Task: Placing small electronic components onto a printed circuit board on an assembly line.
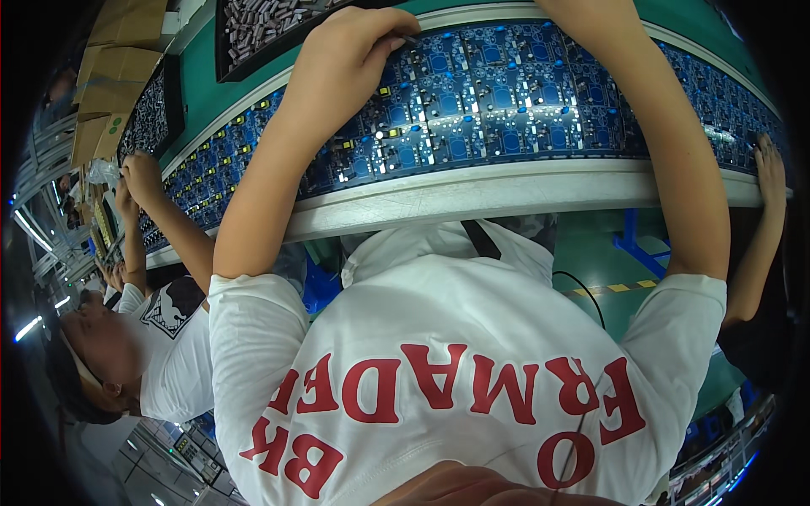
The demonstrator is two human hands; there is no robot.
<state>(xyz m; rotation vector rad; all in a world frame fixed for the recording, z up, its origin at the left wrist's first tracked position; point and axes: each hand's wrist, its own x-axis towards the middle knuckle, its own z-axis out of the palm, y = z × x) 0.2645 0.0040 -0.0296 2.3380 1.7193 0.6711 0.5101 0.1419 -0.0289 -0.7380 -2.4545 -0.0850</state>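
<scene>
My left hand (359, 46) is over the far edge of a long row of blue circuit boards (498, 114). Its thumb and fingers are pinched on a small dark component (411, 39), close above the boards; its exact kind cannot be made out. My right forearm (666, 110) reaches across the boards to the right, and the hand itself is cut off by the upper edge. Small white, blue and silver parts stand on the boards. Yellow parts (384, 90) sit on those toward the left.
A black tray of small cylindrical components (261, 34) lies beyond the rail, with another black tray (173, 105) farther left. A pale metal rail (472, 190) runs along the near side. Co-workers' hands (142, 179) are at the left; another person's hand (769, 169) is at the right. Cardboard boxes (114, 80) stand far left.
</scene>
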